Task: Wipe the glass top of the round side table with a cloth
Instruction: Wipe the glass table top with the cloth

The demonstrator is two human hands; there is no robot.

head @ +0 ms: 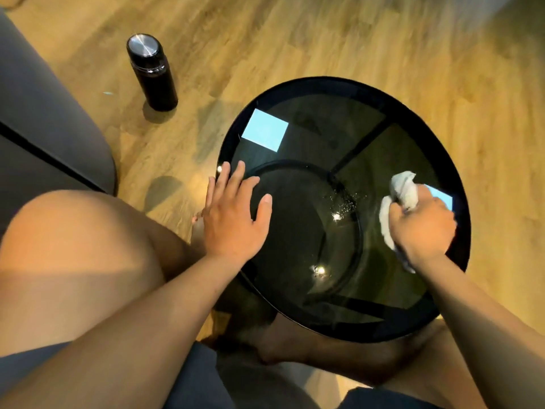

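A: The table [448, 160] sits between the knees on a wood floor [324, 39], a round black frame under smooth dark glass [339, 128]. How should this pass go?

B: Left hand [236, 214] lies flat and spread on the near-left glass, gripping nothing; I'd keep it bracing. Right hand [421, 228] is fisted around the crumpled white cloth [404, 190] at the right edge. I'd sweep it left in overlapping arcs through the gritty specks [343, 203].

A: And the 1 bottle [152, 70]?

B: Cylindrical, black, steel-capped, well apart.
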